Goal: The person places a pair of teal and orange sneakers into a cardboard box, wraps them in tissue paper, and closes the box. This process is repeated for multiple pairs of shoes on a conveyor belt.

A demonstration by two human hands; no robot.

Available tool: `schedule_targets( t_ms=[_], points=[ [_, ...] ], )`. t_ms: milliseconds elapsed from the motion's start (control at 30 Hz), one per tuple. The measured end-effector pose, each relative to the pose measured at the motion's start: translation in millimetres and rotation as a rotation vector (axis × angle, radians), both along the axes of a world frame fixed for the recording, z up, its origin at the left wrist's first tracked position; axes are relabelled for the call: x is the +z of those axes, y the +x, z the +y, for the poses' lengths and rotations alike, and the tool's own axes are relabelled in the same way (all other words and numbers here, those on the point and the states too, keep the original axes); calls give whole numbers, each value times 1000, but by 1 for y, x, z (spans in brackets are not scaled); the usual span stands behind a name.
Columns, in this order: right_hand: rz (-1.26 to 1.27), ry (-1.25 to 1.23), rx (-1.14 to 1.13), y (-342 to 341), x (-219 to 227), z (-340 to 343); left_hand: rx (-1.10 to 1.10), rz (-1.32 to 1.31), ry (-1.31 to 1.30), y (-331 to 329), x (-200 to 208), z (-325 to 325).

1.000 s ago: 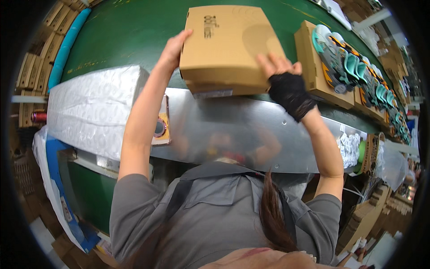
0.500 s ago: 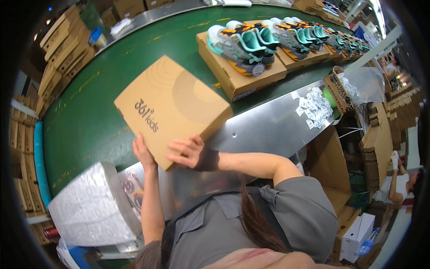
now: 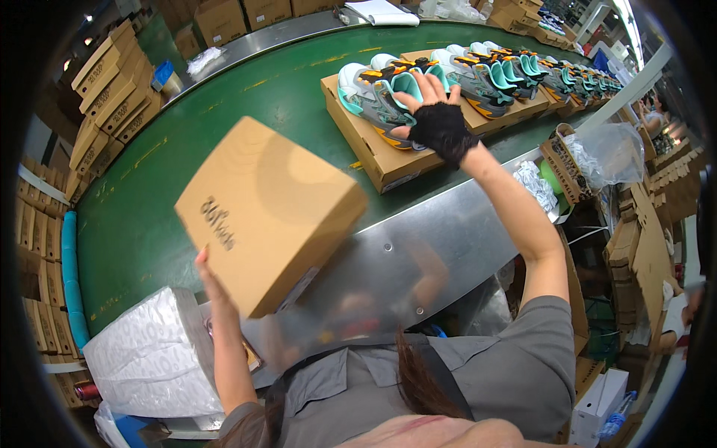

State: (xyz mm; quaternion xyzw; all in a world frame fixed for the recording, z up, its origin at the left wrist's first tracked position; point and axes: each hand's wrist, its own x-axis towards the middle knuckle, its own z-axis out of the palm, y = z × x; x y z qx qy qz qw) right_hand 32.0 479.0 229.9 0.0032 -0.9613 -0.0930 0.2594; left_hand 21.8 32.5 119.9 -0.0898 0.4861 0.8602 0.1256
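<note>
The long, scuffed green tabletop with yellow marks (image 3: 149,194) sweeps across the view. Along its near edge runs a smooth, silvery steel ledge (image 3: 441,231), reflecting the person in front of it.

On the far right part of the tabletop, a row of flat brown cardboard boxes recedes toward the right, with grey, white, orange and mint-green sports shoes on top. On the nearest box (image 3: 367,144) sits a pair of shoes (image 3: 371,93); their white toes point toward the tabletop's left end and far edge, and their mint collars lie toward the right.

Beside the ledge's left end is a bulky stack wrapped in crumpled, translucent white sheeting (image 3: 149,358).

The closed tan cardboard shoebox (image 3: 261,201) is at the tabletop's near edge, partly over the ledge. Its lid faces up and it is turned cornerwise: one corner points to the tabletop's far edge, the opposite one toward the person, and a labelled side wall faces near right. The lid looks almost as broad as long, so which way the long axis runs cannot be told.

The right hand (image 3: 433,116), in a black fingerless knit glove, has its fingers spread over the collars of the nearest pair; whether they touch is unclear. The left hand (image 3: 215,287) grasps the shoebox by its near left edge, fingertips against the side and the rest of the grip hidden.
</note>
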Motion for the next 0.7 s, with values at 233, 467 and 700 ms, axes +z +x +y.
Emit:
schedule_targets(
  t_ms=[233, 467, 700],
  points=[
    [-572, -245, -220, -22, 29, 32, 293, 299, 296, 86, 53, -163],
    [-355, -268, -32, 12, 40, 7, 834, 265, 213, 190, 68, -265],
    [-294, -109, 532, 99, 41, -61, 1189, 106, 194, 192, 95, -252]
  ],
)
